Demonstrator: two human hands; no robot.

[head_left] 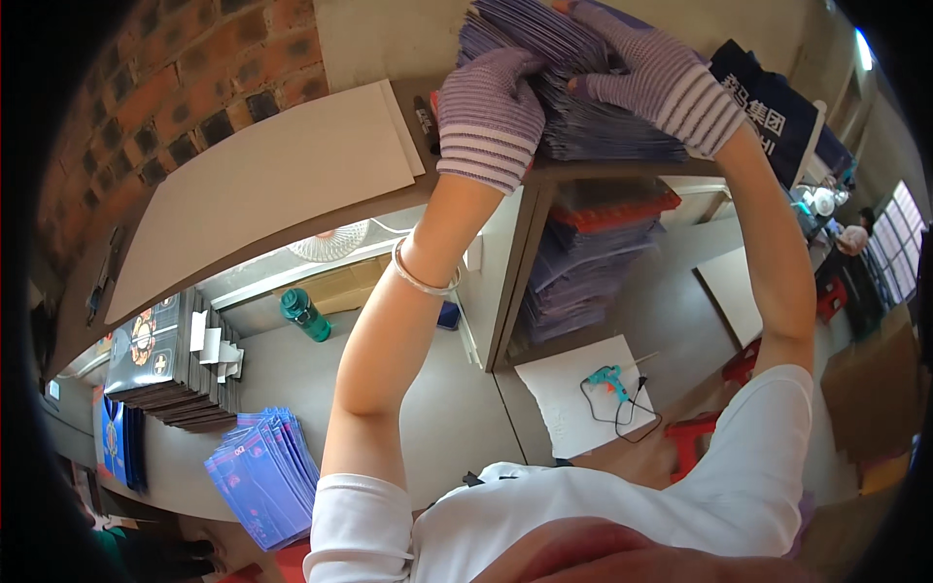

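Observation:
Both my hands wear purple-and-white striped knit gloves and are raised to the top shelf. Between them stands a tall stack of thin, flat purple pieces (573,68), which look like folded paper bags. My left hand (496,112) presses on the stack's left side, fingers bent over its edge. On the right, my right hand (656,73) wraps the upper part, thumb on the near side and fingertips reaching behind. Lower layers of the stack (612,136) rest on the shelf. A marker pen (426,124) lies left of my left hand.
Pale board sheets (272,189) cover the shelf's left part. Beneath, a compartment holds more purple stacks (588,267). On the table are a green bottle (306,314), black boxes (160,355), a fanned purple pile (262,476) and a corded glue gun (609,381). A dark bag (768,112) sits right.

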